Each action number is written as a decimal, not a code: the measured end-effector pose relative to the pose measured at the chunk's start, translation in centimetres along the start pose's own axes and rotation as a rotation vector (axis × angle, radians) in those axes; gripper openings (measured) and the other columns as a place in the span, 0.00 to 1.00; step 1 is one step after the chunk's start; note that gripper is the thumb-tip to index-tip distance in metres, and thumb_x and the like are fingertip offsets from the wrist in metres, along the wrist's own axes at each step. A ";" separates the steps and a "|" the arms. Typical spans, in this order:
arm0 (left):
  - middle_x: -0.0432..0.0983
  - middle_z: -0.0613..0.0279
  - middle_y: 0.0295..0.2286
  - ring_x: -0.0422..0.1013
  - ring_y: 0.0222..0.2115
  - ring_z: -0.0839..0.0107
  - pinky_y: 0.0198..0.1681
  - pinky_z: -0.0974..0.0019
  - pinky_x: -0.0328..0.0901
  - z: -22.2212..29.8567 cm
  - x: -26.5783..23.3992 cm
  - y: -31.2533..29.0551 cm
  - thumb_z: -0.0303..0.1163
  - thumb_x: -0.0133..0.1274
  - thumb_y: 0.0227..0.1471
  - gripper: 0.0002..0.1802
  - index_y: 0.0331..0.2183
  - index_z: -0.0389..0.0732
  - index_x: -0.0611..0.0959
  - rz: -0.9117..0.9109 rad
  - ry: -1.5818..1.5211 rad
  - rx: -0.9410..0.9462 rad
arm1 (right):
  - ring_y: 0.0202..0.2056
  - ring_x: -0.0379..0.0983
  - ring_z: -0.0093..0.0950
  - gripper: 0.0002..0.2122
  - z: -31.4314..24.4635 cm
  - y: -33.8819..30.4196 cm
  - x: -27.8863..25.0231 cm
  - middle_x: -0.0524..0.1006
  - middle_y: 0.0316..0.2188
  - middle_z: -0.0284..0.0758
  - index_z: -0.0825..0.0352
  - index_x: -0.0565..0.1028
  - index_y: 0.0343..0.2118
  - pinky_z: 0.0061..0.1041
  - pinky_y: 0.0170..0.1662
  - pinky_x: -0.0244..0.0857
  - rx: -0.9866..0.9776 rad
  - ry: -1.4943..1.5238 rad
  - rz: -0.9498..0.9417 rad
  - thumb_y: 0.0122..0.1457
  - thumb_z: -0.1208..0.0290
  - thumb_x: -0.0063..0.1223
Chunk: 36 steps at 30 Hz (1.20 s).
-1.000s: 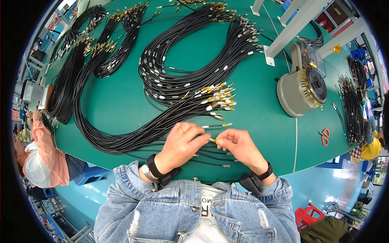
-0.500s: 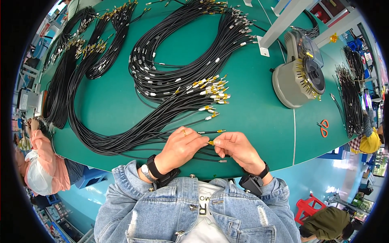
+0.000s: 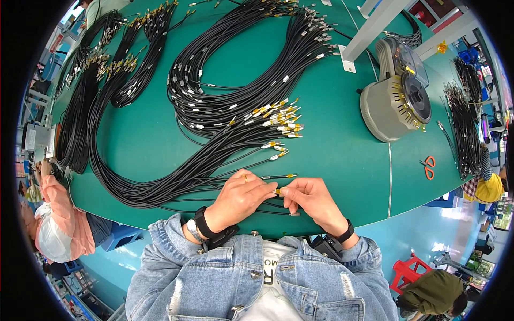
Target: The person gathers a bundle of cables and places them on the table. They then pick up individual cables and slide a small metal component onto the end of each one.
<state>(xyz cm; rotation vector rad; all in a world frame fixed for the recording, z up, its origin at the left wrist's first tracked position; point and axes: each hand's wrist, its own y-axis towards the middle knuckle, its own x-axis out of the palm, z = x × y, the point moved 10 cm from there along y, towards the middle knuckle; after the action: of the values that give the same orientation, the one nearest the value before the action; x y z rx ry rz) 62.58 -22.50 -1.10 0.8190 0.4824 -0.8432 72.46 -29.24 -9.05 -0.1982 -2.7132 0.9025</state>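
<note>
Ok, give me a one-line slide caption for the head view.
Left hand and right hand meet at a yellow-banded cable end, near a curved black cable bundle on a green worktable.

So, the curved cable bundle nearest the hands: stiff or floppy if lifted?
Bundle would likely droop: it lies in a sweeping curve. Probably slightly springy, as the bend looks smooth, unkinked. Its ends may splay; several already spread apart near the left hand.

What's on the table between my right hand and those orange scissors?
In the head view, a thin pale line crosses the green tabletop between your right hand and the orange scissors.
</note>
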 end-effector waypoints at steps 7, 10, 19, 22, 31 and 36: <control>0.74 0.69 0.21 0.71 0.24 0.72 0.33 0.69 0.64 0.1 0.4 -0.1 0.27 0.62 0.40 0.13 0.33 0.40 0.83 -0.025 0.029 0.020 | 0.20 0.69 0.15 0.08 0.4 0.0 -0.1 0.76 0.21 0.30 0.70 0.76 0.29 0.14 0.24 0.63 0.030 0.028 0.003 0.60 0.70 0.53; 0.74 0.69 0.20 0.71 0.24 0.72 0.33 0.68 0.64 0.0 0.5 -0.1 0.27 0.62 0.40 0.13 0.33 0.40 0.83 -0.036 0.016 0.011 | 0.20 0.69 0.15 0.08 0.4 0.1 -0.1 0.76 0.21 0.30 0.70 0.76 0.29 0.14 0.24 0.63 0.012 0.051 -0.001 0.60 0.70 0.53; 0.74 0.69 0.20 0.70 0.23 0.72 0.34 0.68 0.64 0.0 0.9 -0.1 0.28 0.62 0.41 0.12 0.33 0.40 0.82 -0.056 -0.018 -0.018 | 0.21 0.70 0.16 0.09 0.5 -0.1 0.0 0.76 0.21 0.30 0.70 0.76 0.29 0.15 0.24 0.63 0.009 -0.032 -0.003 0.60 0.69 0.52; 0.74 0.69 0.20 0.70 0.23 0.72 0.34 0.68 0.64 0.0 0.9 -0.2 0.28 0.62 0.41 0.12 0.33 0.40 0.82 -0.063 -0.013 -0.013 | 0.21 0.70 0.17 0.09 0.5 -0.2 0.0 0.76 0.21 0.30 0.70 0.76 0.29 0.15 0.24 0.63 0.029 -0.049 0.003 0.61 0.68 0.52; 0.75 0.68 0.20 0.71 0.24 0.72 0.34 0.68 0.65 0.3 1.1 -0.1 0.27 0.61 0.42 0.10 0.33 0.40 0.82 -0.068 -0.013 -0.012 | 0.20 0.69 0.16 0.11 0.6 0.0 0.2 0.76 0.20 0.29 0.70 0.75 0.27 0.16 0.23 0.61 -0.048 -0.120 -0.078 0.62 0.67 0.49; 0.75 0.67 0.20 0.71 0.23 0.71 0.34 0.67 0.65 0.2 1.9 -0.2 0.27 0.60 0.43 0.09 0.32 0.41 0.82 -0.140 -0.071 -0.031 | 0.18 0.66 0.15 0.12 1.0 0.2 0.1 0.74 0.18 0.27 0.69 0.74 0.25 0.17 0.22 0.59 -0.044 -0.230 -0.063 0.62 0.66 0.48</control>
<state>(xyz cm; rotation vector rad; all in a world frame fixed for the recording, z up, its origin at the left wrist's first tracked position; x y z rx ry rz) 63.53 -23.62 -2.35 0.7305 0.4927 -0.9884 72.07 -29.64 -9.89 -0.0178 -2.9330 0.8974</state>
